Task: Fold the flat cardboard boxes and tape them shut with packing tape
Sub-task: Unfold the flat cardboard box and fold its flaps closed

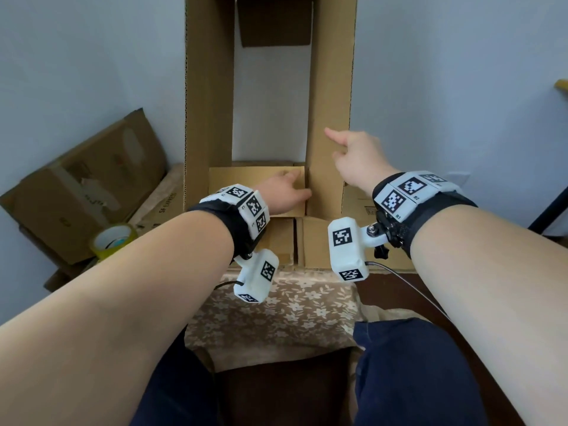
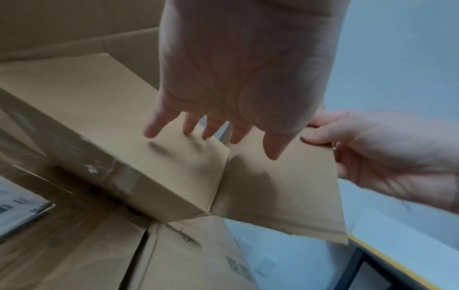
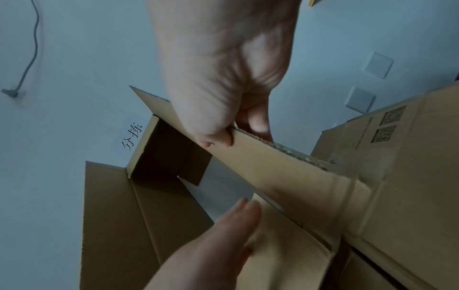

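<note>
A brown cardboard box [image 1: 209, 87] stands open toward me, with long flaps at left and right and a short far flap [image 1: 273, 23] at the top. My left hand [image 1: 285, 192] presses straight fingers on the short near flap [image 1: 246, 179], which is folded inward; the left wrist view shows the fingertips [image 2: 213, 125] flat on it. My right hand [image 1: 350, 152] pinches the outer edge of the right long flap [image 1: 330, 87]. The right wrist view shows that hand [image 3: 233, 129] with thumb on the inside and fingers behind.
A roll of clear packing tape [image 1: 112, 239] sits at the left beside a stack of worn cardboard boxes [image 1: 86, 186]. Flat cardboard [image 1: 316, 241] lies under the box on a floral cloth [image 1: 276, 309]. A wall is close behind.
</note>
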A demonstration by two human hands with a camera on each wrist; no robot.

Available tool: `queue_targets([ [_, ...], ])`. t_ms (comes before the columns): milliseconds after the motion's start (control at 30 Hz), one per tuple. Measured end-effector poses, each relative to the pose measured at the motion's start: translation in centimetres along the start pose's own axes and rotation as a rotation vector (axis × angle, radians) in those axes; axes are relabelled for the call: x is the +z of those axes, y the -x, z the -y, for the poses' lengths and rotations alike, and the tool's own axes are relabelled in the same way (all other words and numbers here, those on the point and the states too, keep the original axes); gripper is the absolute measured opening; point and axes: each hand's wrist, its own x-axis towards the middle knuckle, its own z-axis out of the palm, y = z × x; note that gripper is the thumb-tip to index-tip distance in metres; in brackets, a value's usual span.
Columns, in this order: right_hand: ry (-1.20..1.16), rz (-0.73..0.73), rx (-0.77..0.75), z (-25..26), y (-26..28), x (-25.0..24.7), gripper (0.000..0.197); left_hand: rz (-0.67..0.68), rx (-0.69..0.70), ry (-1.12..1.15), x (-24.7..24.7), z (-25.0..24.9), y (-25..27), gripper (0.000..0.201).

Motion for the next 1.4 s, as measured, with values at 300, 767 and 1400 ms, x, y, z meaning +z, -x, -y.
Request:
queue_targets([
  [300,-0.175,0.302,-0.015,2.1,0.3,-0.9,0.057,-0.081,-0.083,0.586,-6.7,-3.2,2.4,0.065],
  [767,-0.077,0.598,0.068,2.3,-0.3,-3.0,0.031,-0.138,-0.042,0.508,-9.4,-5.3,-1.1,0.058],
  [1400,-0.156,0.063,-0.076,6.1,-0.5,-6.5,0.05,-0.829,0.036,0.251,-13.2,-3.0,2.7,0.016],
])
